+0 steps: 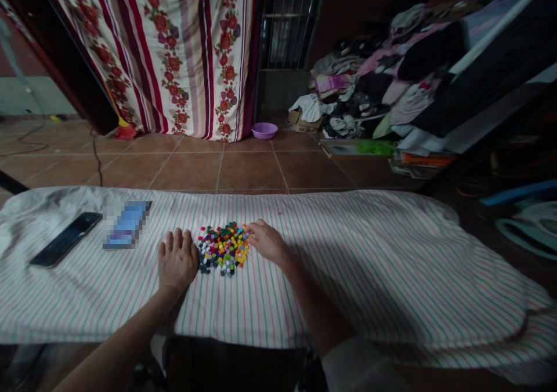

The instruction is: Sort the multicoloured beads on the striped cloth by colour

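Observation:
A pile of small coloured cubes (223, 247) lies on the striped cloth, with red, yellow, green, white, grey and black pieces mixed together. Just left of the pile, my left hand (177, 260) rests flat, palm down, its fingers stretched out and holding nothing. At the pile's right edge, my right hand (266, 241) has its thumb and fingers drawn together against the outermost cubes. Whatever may be between those fingertips is too small to make out.
A dark phone (67, 240) and a second phone with a lit, blurred screen (126, 225) lie to the left on the striped cloth (369, 276). Beyond its far edge, a purple basin (264, 130) stands on the tiled floor, near heaped clothes (348, 84).

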Demonstrator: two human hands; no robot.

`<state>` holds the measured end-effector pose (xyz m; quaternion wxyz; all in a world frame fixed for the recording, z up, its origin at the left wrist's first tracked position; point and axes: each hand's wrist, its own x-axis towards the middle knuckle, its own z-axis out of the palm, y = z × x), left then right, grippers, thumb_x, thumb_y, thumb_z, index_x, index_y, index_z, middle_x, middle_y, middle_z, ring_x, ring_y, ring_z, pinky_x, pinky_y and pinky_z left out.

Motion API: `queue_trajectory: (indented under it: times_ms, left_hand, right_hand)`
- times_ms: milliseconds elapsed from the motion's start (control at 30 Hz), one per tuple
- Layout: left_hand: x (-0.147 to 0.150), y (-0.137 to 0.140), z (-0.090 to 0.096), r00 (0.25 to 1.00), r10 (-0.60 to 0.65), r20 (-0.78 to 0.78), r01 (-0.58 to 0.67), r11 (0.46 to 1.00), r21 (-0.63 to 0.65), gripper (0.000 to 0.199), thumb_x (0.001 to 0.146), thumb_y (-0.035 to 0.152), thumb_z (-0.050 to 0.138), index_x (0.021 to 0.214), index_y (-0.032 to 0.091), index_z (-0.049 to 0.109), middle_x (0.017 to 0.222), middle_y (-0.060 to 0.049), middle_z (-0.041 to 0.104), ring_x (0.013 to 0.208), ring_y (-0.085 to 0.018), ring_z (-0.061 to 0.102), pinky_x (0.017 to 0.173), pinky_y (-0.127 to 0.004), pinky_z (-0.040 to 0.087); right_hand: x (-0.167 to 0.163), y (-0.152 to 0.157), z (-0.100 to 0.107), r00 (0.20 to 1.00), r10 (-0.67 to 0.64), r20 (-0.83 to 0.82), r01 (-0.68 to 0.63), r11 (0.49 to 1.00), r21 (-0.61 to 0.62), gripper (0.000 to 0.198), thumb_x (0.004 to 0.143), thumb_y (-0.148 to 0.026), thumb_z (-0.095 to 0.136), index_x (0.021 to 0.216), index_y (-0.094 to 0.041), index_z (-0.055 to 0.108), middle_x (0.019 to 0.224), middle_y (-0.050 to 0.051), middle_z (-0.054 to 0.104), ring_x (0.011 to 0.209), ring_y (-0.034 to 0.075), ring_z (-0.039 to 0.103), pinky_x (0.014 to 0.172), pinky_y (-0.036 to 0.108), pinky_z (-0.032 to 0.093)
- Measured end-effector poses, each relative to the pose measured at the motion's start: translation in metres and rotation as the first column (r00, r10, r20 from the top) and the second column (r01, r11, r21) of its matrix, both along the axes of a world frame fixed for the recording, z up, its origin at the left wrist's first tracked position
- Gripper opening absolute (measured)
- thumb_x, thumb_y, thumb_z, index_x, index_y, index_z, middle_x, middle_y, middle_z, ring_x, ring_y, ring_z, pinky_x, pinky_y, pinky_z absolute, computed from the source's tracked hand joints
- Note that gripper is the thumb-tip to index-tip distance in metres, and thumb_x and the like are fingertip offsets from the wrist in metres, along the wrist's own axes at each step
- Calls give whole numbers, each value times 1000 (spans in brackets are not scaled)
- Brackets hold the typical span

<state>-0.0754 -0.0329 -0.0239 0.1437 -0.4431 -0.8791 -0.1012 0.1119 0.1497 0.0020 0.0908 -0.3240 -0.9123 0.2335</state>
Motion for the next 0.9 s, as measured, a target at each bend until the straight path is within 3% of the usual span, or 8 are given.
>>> queue_trajectory:
  times_ms: [133,333,567,900]
  left_hand:
    - [-1,0,-2,1000,-9,-24,10,1000,25,54,94,32,32,133,7,60,142,-24,56,137,-39,47,110,-57,36]
    - [-2,0,-5,999,-13,-34,16,998,67,51,93,31,35,132,12,61,140,-22,59,136,-37,47,109,-56,36]
    - [1,1,4,1000,15,18,-15,1000,-4,54,94,31,31,134,9,59,145,-22,55,139,-38,45,112,-55,35]
    - [1,1,3,1000,25,18,-25,999,-23,53,94,31,32,135,9,58,145,-22,54,140,-37,44,112,-55,34]
  right_hand:
    - [0,2,0,1000,-13,-18,13,1000,-8,14,89,-16,62,99,-22,69,103,4,65,92,14,62,79,23,43]
    - [1,2,4,999,9,-44,-10,1000,-26,15,91,-16,60,102,-22,68,104,3,66,92,14,63,79,23,42]
    - [-3,1,3,999,17,-40,-18,999,-29,24,89,-11,57,106,-22,69,109,5,68,96,16,64,82,24,43]
    - [-8,-3,7,998,52,-30,-53,999,-14,22,88,-14,59,103,-24,73,104,3,66,89,15,62,81,24,45]
